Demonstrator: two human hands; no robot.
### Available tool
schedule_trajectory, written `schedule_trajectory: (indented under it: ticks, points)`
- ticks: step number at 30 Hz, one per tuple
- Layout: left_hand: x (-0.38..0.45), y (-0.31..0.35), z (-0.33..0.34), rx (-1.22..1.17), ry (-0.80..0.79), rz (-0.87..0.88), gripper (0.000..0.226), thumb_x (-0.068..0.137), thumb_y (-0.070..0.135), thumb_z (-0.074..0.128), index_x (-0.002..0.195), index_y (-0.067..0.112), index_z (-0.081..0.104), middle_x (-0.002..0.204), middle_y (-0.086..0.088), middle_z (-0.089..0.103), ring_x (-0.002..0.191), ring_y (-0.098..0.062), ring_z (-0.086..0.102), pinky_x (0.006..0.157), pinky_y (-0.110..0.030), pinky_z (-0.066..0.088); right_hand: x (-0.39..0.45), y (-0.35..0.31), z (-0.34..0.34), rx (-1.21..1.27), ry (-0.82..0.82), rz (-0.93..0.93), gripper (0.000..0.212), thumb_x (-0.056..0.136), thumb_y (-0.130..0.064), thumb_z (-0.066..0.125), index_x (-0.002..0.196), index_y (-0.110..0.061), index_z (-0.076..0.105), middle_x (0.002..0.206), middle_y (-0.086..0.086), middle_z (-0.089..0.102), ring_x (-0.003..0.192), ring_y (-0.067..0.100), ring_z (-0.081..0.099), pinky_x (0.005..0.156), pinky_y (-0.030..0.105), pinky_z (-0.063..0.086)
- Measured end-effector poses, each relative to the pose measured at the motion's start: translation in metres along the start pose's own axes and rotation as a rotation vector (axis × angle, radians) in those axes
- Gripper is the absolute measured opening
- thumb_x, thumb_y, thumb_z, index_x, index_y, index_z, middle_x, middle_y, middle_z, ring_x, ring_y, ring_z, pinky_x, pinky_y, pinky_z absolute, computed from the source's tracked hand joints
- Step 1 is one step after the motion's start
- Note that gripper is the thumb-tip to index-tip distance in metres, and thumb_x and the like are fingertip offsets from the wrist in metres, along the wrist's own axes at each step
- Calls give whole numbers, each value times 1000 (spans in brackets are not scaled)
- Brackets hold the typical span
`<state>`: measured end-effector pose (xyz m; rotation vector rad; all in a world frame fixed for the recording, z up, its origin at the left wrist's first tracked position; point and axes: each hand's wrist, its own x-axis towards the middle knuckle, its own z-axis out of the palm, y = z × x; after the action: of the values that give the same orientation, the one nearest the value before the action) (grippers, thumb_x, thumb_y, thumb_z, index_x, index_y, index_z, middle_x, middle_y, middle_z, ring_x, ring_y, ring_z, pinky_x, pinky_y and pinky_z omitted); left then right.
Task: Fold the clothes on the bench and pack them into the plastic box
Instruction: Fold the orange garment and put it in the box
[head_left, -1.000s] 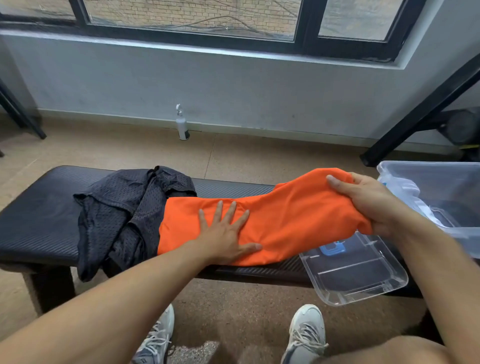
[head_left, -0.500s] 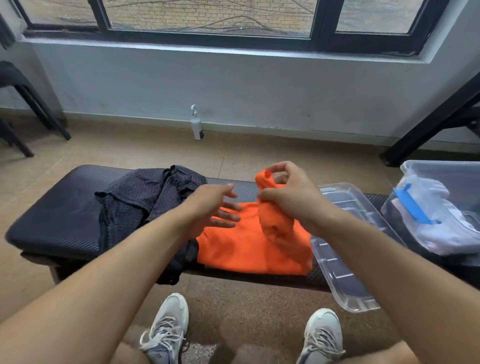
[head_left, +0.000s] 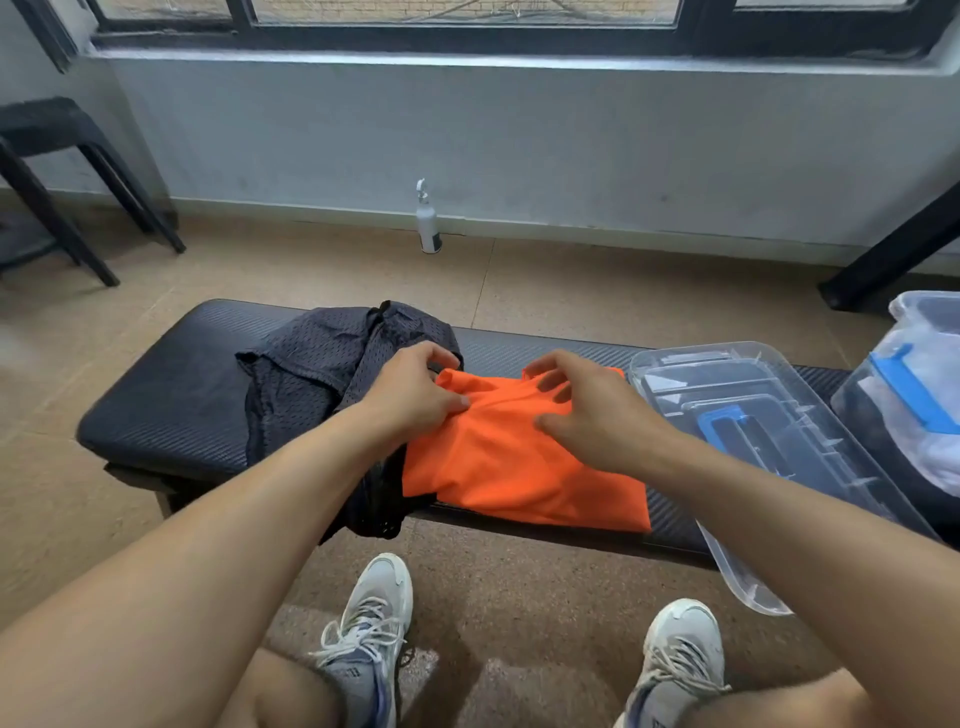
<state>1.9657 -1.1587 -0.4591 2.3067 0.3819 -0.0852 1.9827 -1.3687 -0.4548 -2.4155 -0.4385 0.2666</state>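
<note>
An orange garment (head_left: 509, 467) lies folded over on the black padded bench (head_left: 171, 395). My left hand (head_left: 415, 389) pinches its far left corner. My right hand (head_left: 592, 410) rests on its far right part, fingers curled at the top edge. A dark mesh garment (head_left: 311, 369) lies crumpled to the left, partly under the orange one and hanging over the front edge. The clear plastic box (head_left: 919, 312) stands at the far right with white cloth inside and a blue latch.
The box's clear lid (head_left: 753, 441) lies upside down on the bench's right end, overhanging the front. A white spray bottle (head_left: 428, 223) stands by the wall. A black stool (head_left: 57, 171) is at far left, a black frame leg (head_left: 893, 249) at right. My shoes are below.
The orange garment was stretched out, then its right end was folded over to the left. Now both hands are down on the folded piece at its far edge.
</note>
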Motion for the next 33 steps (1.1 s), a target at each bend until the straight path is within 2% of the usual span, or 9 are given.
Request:
schedule_trajectory:
  ticks: [5, 9, 11, 16, 20, 24, 26, 29, 33]
  points:
    - [9, 1, 3, -201, 8, 12, 35, 84, 25, 79, 116, 23, 68, 102, 0, 73, 98, -16, 69, 90, -37, 56, 2, 13, -4, -200, -82, 45, 73, 79, -22, 78, 144, -23, 46, 140, 2, 54, 129, 20, 50, 99, 23, 36]
    - [13, -3, -5, 263, 182, 73, 39, 85, 23, 75, 121, 29, 63, 110, 8, 70, 107, -20, 65, 91, -37, 51, -3, 23, -2, -457, -227, 78, 82, 79, -31, 74, 151, -23, 36, 151, 8, 41, 140, 30, 36, 115, 41, 34]
    - [13, -2, -14, 318, 199, 131, 38, 83, 19, 76, 118, 32, 67, 110, 11, 70, 103, -16, 65, 89, -36, 52, -9, 17, 0, -462, -172, 12, 74, 82, -36, 72, 148, -26, 40, 150, 4, 42, 139, 28, 36, 115, 43, 34]
    - [7, 0, -10, 384, -185, 322, 27, 90, 27, 71, 117, 27, 71, 113, 8, 73, 97, -8, 66, 89, -27, 50, -31, -16, 13, -475, -200, -202, 48, 83, -53, 70, 125, -36, 56, 123, -9, 62, 121, 17, 54, 94, 35, 44]
    - [7, -4, -5, 435, -239, 250, 37, 98, 31, 62, 133, 20, 62, 127, 1, 69, 115, -18, 62, 98, -30, 46, -33, -11, 21, -612, -322, -160, 28, 89, -47, 65, 111, -30, 63, 117, 1, 68, 112, 26, 61, 77, 34, 40]
    - [9, -4, -6, 414, -250, 200, 46, 88, 57, 67, 119, 23, 69, 114, 3, 69, 106, -16, 63, 95, -33, 50, -29, -3, 16, -511, -329, -81, 19, 87, -43, 67, 90, -29, 55, 108, -1, 68, 108, 26, 62, 84, 35, 49]
    - [7, -3, -7, 440, -271, 166, 55, 75, 71, 70, 106, 26, 73, 106, 5, 69, 100, -15, 64, 92, -34, 52, -29, -1, 14, -456, -328, -46, 28, 81, -49, 73, 85, -26, 57, 97, -7, 67, 101, 22, 63, 84, 36, 51]
    - [6, -2, -6, 515, -280, 176, 50, 74, 58, 80, 105, 21, 71, 106, 3, 68, 100, -17, 64, 90, -32, 52, -27, 0, 11, -349, -267, -15, 38, 76, -63, 73, 83, -27, 64, 93, -10, 68, 94, 16, 63, 82, 35, 52]
    - [5, -1, -5, 447, -212, 271, 31, 82, 45, 78, 91, 18, 66, 94, 2, 68, 90, -19, 63, 75, -33, 49, -5, 11, -7, -505, -15, -16, 29, 90, -43, 68, 118, -33, 63, 123, -6, 63, 121, 20, 54, 98, 37, 44]
